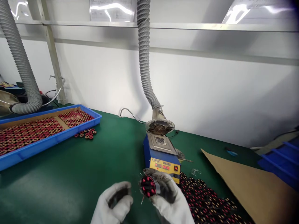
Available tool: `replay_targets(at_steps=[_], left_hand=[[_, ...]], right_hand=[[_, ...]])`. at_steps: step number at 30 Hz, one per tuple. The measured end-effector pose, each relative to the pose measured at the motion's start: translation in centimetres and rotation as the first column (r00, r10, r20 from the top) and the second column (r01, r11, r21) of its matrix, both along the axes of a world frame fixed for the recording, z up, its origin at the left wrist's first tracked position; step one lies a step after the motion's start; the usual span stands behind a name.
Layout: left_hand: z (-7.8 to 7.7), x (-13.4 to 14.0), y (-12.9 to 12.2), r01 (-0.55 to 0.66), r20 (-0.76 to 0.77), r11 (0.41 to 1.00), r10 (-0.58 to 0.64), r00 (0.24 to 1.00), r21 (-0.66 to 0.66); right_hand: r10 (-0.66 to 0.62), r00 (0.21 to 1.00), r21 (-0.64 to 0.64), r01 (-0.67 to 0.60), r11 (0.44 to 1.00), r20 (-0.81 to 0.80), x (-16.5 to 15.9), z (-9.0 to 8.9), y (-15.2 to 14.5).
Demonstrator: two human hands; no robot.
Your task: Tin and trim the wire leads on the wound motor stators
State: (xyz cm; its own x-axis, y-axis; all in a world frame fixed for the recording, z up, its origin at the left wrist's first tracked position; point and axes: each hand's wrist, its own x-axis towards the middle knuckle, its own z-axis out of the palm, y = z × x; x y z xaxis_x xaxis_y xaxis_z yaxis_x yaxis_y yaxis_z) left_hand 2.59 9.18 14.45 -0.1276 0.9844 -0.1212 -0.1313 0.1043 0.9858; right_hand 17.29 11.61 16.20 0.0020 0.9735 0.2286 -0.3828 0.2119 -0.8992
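My right hand, in a white glove with blackened fingertips, is closed on a motor stator. The stator is round, with red copper windings facing me and a silvery edge at its right; thin wire ends stick out of it. Just to the left is my left hand, also gloved. Its thumb and fingers are curved with a gap between them, hold nothing and stay apart from the stator. Behind my hands stands a blue solder pot with a yellow front panel and lit red digits. Many stators lie heaped to its right.
A grey exhaust hose hangs down to a round hood over the pot. At left, a blue tray holds rows of stators, and several loose stators lie beside it. Cardboard and blue bins are at right.
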Motion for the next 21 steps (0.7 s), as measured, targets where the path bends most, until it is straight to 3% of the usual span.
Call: replay_targets(at_steps=[2,5,9,14,17,19,21], left_hand=[[1.3,0.7,1.1,0.092,0.120,0.992,-0.102,0.988,0.086],[2.3,2.0,2.0,0.170,0.142,0.963,-0.201,0.969,0.208],[1.6,3.2,2.7,-0.042,0.199,0.982,0.005,0.980,0.182],[-0.3,3.3,4.0,0.011,0.261,0.983,-0.059,0.964,0.182],[-0.5,2.4,4.4,-0.035,0.272,0.981,-0.018,0.962,0.189],[-0.6,1.2,4.2,-0.129,0.309,0.972,0.063,0.949,0.197],[-1.3,-0.3,3.4,-0.221,0.226,0.944,0.165,0.960,0.247]], right_hand=[[0.052,0.998,-0.028,-0.053,0.998,-0.041,0.3,0.1,-0.1],[0.093,0.991,-0.073,-0.101,0.992,-0.097,0.4,0.3,-0.1],[0.084,0.985,-0.122,-0.103,0.987,-0.152,0.0,0.3,-0.2],[0.080,0.988,-0.120,-0.097,0.988,-0.134,-0.2,-0.3,0.2],[0.072,0.989,-0.141,-0.090,0.986,-0.127,0.1,-1.2,0.6],[0.096,0.985,-0.158,-0.119,0.980,-0.145,0.7,-1.6,0.9],[0.135,0.977,-0.184,-0.164,0.969,-0.164,1.9,-1.3,1.3]])
